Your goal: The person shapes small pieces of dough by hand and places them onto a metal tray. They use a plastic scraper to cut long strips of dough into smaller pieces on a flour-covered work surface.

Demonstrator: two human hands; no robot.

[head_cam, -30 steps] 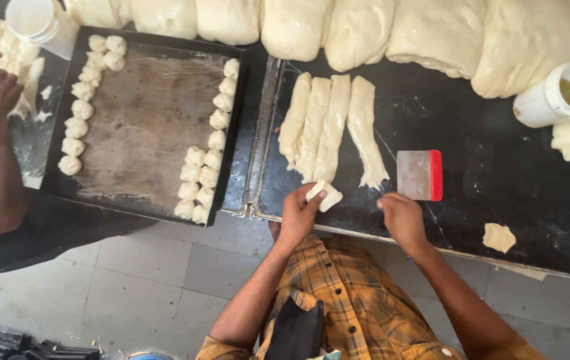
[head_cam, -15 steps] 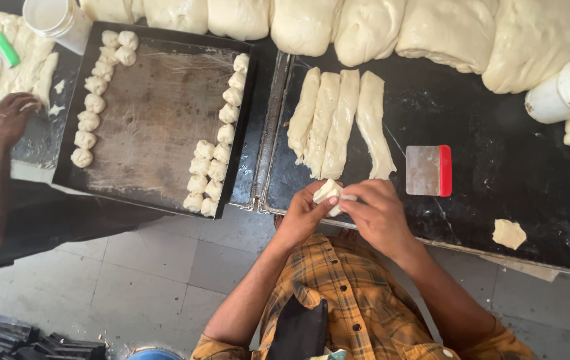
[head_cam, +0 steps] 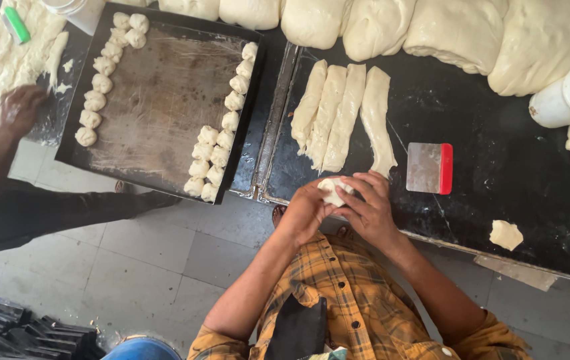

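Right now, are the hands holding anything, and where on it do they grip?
Yes. Both the left hand and right hand cup one small pale lump of dough, fingers pressed around its sides and top, above the black table's near edge.

Bright even daylight, soft shadows, slight sheen on dark worktop, sharp focus

Likely a bakery: dough slabs, tray of dough balls

Dough strips between tray and scraper
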